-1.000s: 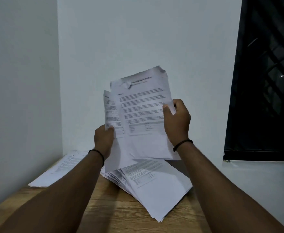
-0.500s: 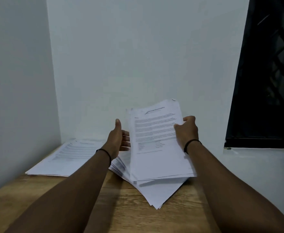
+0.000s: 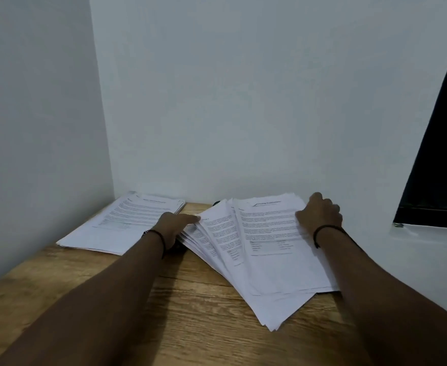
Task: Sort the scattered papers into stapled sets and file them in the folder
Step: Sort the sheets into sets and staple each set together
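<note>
A fanned pile of printed white papers (image 3: 225,244) lies on the wooden table (image 3: 190,313), right of centre. On top of it lies a set of sheets (image 3: 270,233) with a heading and a small table. My right hand (image 3: 320,215) holds this top set at its right edge, thumb on the page and fingers curled over the edge. My left hand (image 3: 175,224) reaches in with straight fingers that touch the pile's left edge. A second, flatter stack of papers (image 3: 122,223) lies at the back left corner. No folder or stapler is plainly visible.
White walls close off the table at the back and left. A dark window (image 3: 441,154) and a white ledge (image 3: 428,260) stand at the right. Something small and dark (image 3: 216,202) peeks out behind the fanned pile. Bare wood shows at the table's front.
The sheets that both hands held up in the air have come down onto the fanned pile. My left hand let go and now touches the pile's left edge.
</note>
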